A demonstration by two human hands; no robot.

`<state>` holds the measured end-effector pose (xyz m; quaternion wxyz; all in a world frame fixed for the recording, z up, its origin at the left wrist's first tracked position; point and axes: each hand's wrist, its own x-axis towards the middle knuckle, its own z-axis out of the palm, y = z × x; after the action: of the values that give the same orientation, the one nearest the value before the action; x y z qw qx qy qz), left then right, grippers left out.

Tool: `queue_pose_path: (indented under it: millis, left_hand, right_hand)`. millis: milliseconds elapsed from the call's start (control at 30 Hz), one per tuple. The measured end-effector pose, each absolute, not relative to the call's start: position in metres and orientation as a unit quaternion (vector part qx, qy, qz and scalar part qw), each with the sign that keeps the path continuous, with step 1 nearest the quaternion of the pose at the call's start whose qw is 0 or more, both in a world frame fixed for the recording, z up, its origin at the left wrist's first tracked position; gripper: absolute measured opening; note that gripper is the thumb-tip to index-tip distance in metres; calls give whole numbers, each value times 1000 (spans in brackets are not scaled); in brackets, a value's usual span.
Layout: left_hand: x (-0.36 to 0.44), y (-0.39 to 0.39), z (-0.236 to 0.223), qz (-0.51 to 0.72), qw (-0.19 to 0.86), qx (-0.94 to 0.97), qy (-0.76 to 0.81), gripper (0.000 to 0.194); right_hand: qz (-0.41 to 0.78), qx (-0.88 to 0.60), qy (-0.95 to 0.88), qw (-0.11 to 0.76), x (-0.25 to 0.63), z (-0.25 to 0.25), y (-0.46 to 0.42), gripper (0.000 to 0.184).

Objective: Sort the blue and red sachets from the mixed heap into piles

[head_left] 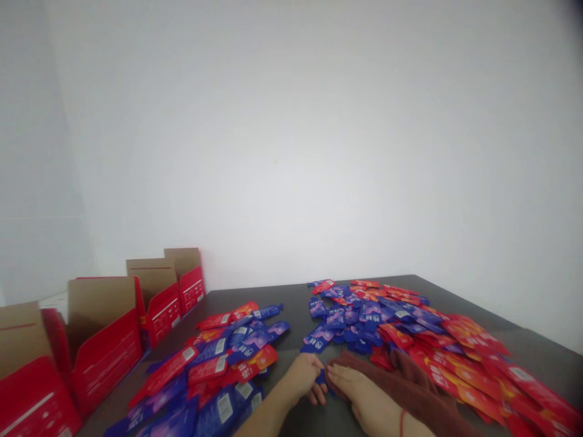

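Toward the near edge of the surface (296,309), your left hand (306,375) is seemingly pinching a blue packet (321,377) while your flattened right hand (351,383) is lying on the brown cloth (396,381), whose dragging could be scattering the packet heap (392,312) stretching toward the far edge.

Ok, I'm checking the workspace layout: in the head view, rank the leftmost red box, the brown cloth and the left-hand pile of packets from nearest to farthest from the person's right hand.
From the right hand:
1. Brown cloth: at the hand, extending to its right.
2. Left-hand pile of packets: left, beyond the other forearm.
3. Leftmost red box: far left, at the picture's edge.
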<state>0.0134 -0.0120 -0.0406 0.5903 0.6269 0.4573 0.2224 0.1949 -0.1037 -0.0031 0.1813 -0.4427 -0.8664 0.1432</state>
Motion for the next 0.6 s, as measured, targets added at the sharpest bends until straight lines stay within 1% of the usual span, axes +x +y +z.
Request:
queue_pose_path:
  millis: [100, 167, 333, 433, 500, 600]
  left_hand:
    - [14, -14, -38, 224, 584, 619, 475, 15]
    - [15, -14, -36, 221, 583, 616, 481, 13]
    - [14, -12, -34, 215, 590, 616, 474, 8]
    - [15, -9, -34, 208, 601, 610, 473, 12]
    - [15, -8, -36, 208, 607, 604, 473, 15]
    - [14, -6, -40, 218, 610, 599, 470, 20]
  right_hand:
    - [142, -407, -879, 205, 199, -1, -114, 60]
    - [130, -419, -876, 199, 202, -6, -117, 60]
    - [93, -543, -824, 132, 207, -20, -103, 75]
    - [81, -594, -788, 138, 200, -25, -87, 73]
    - [90, -565, -803, 166, 189, -27, -79, 69]
    - [107, -485, -843, 206, 171, -30, -76, 66]
